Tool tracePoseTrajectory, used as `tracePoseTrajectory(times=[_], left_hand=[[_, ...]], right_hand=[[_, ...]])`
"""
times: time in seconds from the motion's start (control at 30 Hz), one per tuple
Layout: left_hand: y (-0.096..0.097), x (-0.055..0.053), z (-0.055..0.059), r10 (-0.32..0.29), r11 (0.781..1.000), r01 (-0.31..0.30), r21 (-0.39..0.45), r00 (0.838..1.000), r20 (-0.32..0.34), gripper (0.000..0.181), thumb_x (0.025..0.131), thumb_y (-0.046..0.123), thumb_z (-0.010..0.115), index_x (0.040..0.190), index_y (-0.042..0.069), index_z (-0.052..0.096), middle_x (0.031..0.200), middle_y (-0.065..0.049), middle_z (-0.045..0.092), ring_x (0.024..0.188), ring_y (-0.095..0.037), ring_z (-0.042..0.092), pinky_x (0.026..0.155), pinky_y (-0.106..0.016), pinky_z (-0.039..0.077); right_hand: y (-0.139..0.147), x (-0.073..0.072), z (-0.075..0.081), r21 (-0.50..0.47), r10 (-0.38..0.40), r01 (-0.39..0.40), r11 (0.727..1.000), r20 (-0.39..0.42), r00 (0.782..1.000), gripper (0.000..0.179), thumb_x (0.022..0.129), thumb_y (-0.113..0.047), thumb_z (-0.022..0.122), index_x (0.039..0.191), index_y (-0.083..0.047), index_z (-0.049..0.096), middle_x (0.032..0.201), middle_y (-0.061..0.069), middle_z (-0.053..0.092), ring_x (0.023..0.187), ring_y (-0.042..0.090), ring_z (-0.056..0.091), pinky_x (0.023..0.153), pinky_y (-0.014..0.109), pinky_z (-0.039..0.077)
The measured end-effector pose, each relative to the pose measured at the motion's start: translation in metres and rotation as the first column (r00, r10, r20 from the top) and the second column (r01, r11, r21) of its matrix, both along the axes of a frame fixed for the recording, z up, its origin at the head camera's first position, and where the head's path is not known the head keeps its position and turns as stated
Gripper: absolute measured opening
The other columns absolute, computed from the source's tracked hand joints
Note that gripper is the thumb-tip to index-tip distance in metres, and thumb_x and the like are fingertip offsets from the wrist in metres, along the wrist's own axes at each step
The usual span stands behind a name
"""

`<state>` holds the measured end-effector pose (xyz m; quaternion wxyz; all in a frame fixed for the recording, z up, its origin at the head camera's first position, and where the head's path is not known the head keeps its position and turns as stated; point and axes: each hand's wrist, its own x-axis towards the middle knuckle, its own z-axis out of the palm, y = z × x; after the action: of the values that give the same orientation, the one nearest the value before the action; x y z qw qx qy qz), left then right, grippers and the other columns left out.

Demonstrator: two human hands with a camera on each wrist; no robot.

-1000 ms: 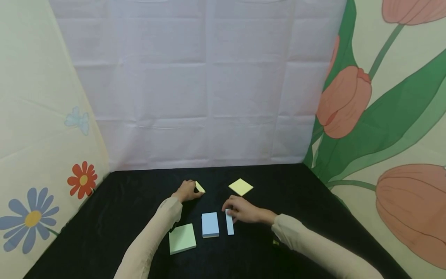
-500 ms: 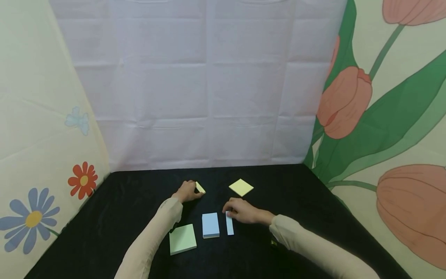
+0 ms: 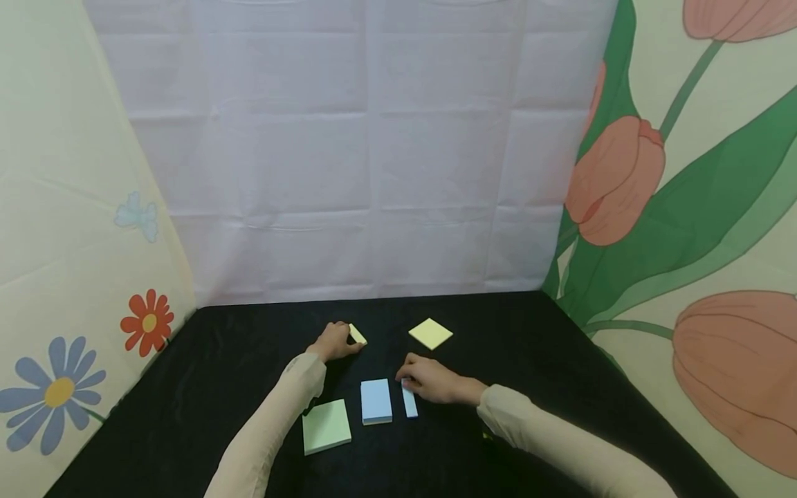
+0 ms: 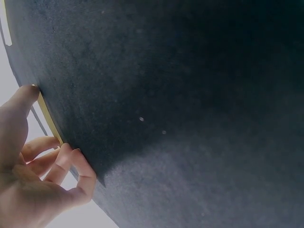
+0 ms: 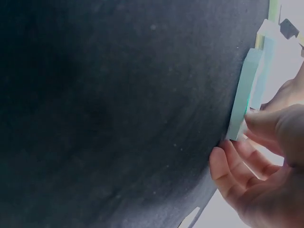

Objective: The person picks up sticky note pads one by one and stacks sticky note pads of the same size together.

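At the far left of centre, my left hand holds a small yellow sticky note pad between thumb and fingers. In the left wrist view that pad's edge spans from the thumb to the fingertips, low on the black cloth. Nearer, my right hand grips the far end of a narrow blue sticky note pad. The right wrist view shows the thumb on the side of this blue strip, with curled fingers at its end. A wider blue sticky note pad lies just left of it, apart.
A square green sticky note pad lies by my left forearm. Farther back is a yellow sticky note pad turned like a diamond. A small yellowish item is mostly hidden by my right sleeve. A white cloth hangs behind the table.
My right hand has shifted slightly toward me and left, and the narrow blue pad's far end has swung a little left. My left hand has stayed in place.
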<state>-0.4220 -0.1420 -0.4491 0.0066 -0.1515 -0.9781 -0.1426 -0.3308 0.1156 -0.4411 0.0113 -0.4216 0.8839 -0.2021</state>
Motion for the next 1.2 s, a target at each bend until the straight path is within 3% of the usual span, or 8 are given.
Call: tracePoseTrajectory(times=[0.3, 0.43, 0.83, 0.97, 1.03, 1.2], left_hand=[[0.001, 0.005, 0.007, -0.001, 1.0, 0.001, -0.003, 1.0, -0.003, 0.044, 0.093, 0.033, 0.07, 0.112, -0.007, 0.064, 0.107, -0.017, 0.06, 0.093, -0.027, 0.051, 0.085, -0.042, 0.045], [0.002, 0.006, 0.007, -0.003, 1.0, 0.003, -0.004, 1.0, 0.002, 0.044, 0.093, 0.033, 0.069, 0.113, -0.006, 0.063, 0.108, -0.017, 0.06, 0.093, -0.027, 0.05, 0.084, -0.042, 0.044], [0.003, 0.005, 0.005, -0.003, 1.0, 0.003, 0.012, 1.0, 0.005, 0.043, 0.092, 0.032, 0.071, 0.111, -0.006, 0.064, 0.106, -0.017, 0.06, 0.093, -0.027, 0.05, 0.083, -0.042, 0.045], [0.002, 0.005, 0.004, -0.001, 1.0, 0.001, 0.007, 1.0, 0.004, 0.044, 0.092, 0.032, 0.071, 0.111, -0.006, 0.064, 0.106, -0.016, 0.06, 0.093, -0.027, 0.05, 0.083, -0.042, 0.045], [0.002, 0.006, 0.005, 0.0, 1.0, 0.0, 0.007, 1.0, 0.004, 0.043, 0.092, 0.032, 0.071, 0.11, -0.006, 0.064, 0.106, -0.016, 0.06, 0.093, -0.027, 0.05, 0.083, -0.042, 0.045], [0.001, 0.006, 0.005, 0.001, 1.0, -0.001, 0.009, 1.0, 0.003, 0.046, 0.092, 0.032, 0.07, 0.113, -0.007, 0.063, 0.111, -0.019, 0.06, 0.097, -0.03, 0.051, 0.085, -0.043, 0.045]], right_hand=[[0.004, 0.002, 0.003, 0.039, -0.002, 0.004, 0.999, -0.042, 0.999, 0.022, 0.098, -0.015, 0.064, 0.116, -0.004, 0.066, 0.105, 0.004, 0.06, 0.084, 0.007, 0.056, 0.074, 0.027, 0.05], [0.006, 0.004, 0.005, 0.05, -0.001, 0.003, 0.999, -0.031, 1.0, 0.026, 0.098, -0.019, 0.064, 0.118, -0.002, 0.066, 0.108, 0.006, 0.06, 0.091, 0.011, 0.059, 0.079, 0.03, 0.05], [0.012, 0.01, 0.006, 0.162, -0.03, 0.028, 0.986, 0.009, 1.0, 0.06, 0.092, -0.046, 0.069, 0.132, -0.002, 0.059, 0.119, 0.005, 0.055, 0.104, 0.014, 0.054, 0.086, 0.031, 0.047], [0.017, 0.011, 0.006, 0.134, 0.005, -0.015, 0.991, 0.077, 0.997, 0.072, 0.089, -0.051, 0.07, 0.136, 0.001, 0.054, 0.122, 0.007, 0.051, 0.106, 0.017, 0.049, 0.087, 0.034, 0.046], [0.023, 0.003, -0.003, 0.124, 0.048, -0.057, 0.991, 0.07, 0.996, 0.076, 0.09, -0.054, 0.067, 0.139, 0.001, 0.05, 0.125, 0.008, 0.049, 0.106, 0.017, 0.047, 0.086, 0.035, 0.046], [0.027, 0.003, -0.005, 0.136, 0.059, -0.068, 0.988, 0.064, 0.996, 0.081, 0.087, -0.056, 0.069, 0.14, 0.002, 0.048, 0.124, 0.007, 0.047, 0.105, 0.016, 0.045, 0.086, 0.033, 0.045]])
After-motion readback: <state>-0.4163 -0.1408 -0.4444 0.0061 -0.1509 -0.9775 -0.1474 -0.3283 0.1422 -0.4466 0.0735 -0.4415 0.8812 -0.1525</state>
